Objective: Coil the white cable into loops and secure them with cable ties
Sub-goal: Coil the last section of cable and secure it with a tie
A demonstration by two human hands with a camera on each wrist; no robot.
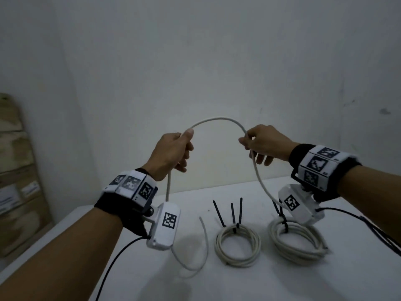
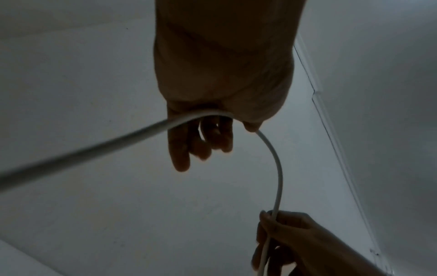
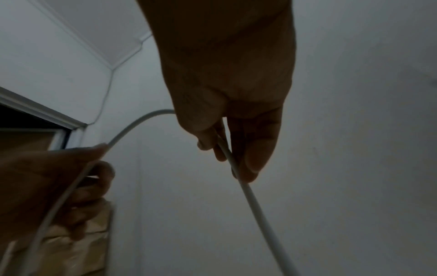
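A white cable arches in the air between both hands above the white table. My left hand grips it with the thumb on top; from there it drops to the table and ends in a loose curve. My right hand pinches the other side, and the cable runs down behind the right wrist camera. In the left wrist view the cable bends from my left hand to the right hand. In the right wrist view my right hand's fingers pinch the cable.
Two coiled white cables lie on the table, a smaller one in the middle and a larger one at right, each bound with black cable ties. Cardboard boxes stand at left. A wall rises close behind the table.
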